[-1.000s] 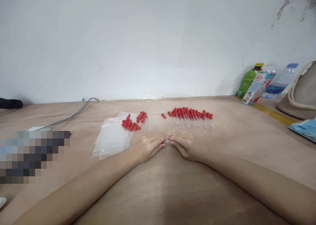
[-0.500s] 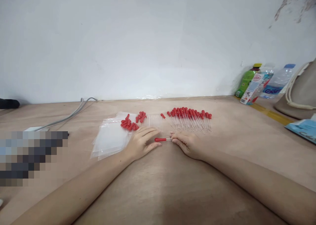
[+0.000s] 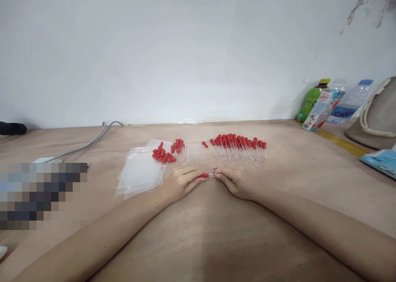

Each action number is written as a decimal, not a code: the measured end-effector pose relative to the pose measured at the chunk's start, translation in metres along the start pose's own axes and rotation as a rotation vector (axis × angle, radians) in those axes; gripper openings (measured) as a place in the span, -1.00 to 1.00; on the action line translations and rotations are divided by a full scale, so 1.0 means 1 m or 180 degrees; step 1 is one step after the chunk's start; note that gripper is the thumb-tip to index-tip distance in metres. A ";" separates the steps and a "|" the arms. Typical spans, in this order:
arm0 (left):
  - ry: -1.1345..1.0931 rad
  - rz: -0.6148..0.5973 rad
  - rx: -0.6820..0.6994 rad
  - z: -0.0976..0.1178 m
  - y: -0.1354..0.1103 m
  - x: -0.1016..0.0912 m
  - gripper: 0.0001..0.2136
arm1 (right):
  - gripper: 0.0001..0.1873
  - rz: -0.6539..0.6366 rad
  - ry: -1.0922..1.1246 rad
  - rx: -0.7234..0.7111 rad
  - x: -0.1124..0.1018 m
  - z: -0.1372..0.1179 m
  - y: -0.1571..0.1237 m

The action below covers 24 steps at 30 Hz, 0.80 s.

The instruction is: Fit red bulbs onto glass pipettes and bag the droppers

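Note:
Between my hands lies one dropper, its red rubber bulb [image 3: 204, 175] on a clear glass tube [image 3: 211, 175]. My left hand [image 3: 185, 180] is closed around the bulb, covering most of it. With thumb and fingers my right hand [image 3: 232, 180] pinches the tube; its far end is hidden. Beyond my hands, several bare glass tubes [image 3: 193, 152] lie side by side. To their left are loose red bulbs [image 3: 161, 153], some on clear zip bags [image 3: 137, 177]. Fitted droppers [image 3: 238, 146] lie in a row on the right, and a single red bulb [image 3: 204, 144] sits between the groups.
Grey cables [image 3: 89, 142] run across the wooden table [image 3: 198, 240] at left, near a pixelated area. Bottles [image 3: 311, 100], a carton [image 3: 321, 109], a beige bag [image 3: 375, 117] and a blue packet [image 3: 380, 162] stand or lie at right. A white wall [image 3: 198, 51] rises behind.
The fingers of my left hand have closed over the red bulb, which showed fully before. My right hand keeps its pinch on the tube. The view has shifted slightly.

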<state>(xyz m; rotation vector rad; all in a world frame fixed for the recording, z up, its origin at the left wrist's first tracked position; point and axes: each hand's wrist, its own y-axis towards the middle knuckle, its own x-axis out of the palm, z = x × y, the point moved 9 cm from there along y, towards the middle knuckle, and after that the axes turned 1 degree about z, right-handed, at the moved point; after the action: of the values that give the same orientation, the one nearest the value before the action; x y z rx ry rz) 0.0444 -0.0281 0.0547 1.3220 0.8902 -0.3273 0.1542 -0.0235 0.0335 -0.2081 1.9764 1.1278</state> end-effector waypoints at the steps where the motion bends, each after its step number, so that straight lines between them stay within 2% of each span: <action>1: 0.0018 0.0010 0.0008 0.000 0.000 0.000 -0.86 | -0.75 -0.0048 -0.0074 -0.0048 0.001 -0.002 0.001; 4: -0.0001 -0.0051 -0.0119 -0.004 -0.001 0.002 -0.86 | -0.75 -0.0270 -0.0502 -0.0252 0.000 -0.010 0.005; 6: -0.0045 -0.0114 -0.0407 -0.013 -0.003 0.003 -0.79 | -0.75 -0.0390 -0.0911 -0.0225 -0.007 -0.009 0.008; 9: -0.0020 -0.0095 -0.1024 -0.030 -0.008 0.002 -0.63 | -0.74 -0.0358 -0.1305 0.0247 -0.025 0.011 0.016; 11: -0.0044 -0.0129 -0.1206 -0.035 -0.011 0.002 -0.65 | -0.72 -0.0338 -0.1199 0.0829 -0.034 0.036 0.020; 14: -0.0303 -0.0381 -0.0989 -0.030 -0.008 0.010 -0.84 | -0.65 -0.0336 -0.0938 0.1758 -0.034 0.073 0.027; 16: -0.0468 -0.0490 -0.0850 -0.026 -0.007 0.013 -0.89 | -0.65 -0.0276 -0.1067 0.2172 -0.029 0.088 0.034; 19: -0.0576 -0.0553 -0.0840 -0.025 -0.006 0.014 -0.90 | -0.64 -0.0305 -0.1441 0.2445 -0.016 0.096 0.046; 24: -0.0564 -0.0641 -0.0868 -0.025 -0.006 0.016 -0.90 | -0.65 -0.0420 -0.1690 0.2573 0.000 0.099 0.057</action>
<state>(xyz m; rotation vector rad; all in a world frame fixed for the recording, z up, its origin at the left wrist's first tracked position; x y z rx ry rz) 0.0413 -0.0020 0.0399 0.9396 0.8851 -0.4555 0.1830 0.0862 0.0448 0.3501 1.7376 0.1968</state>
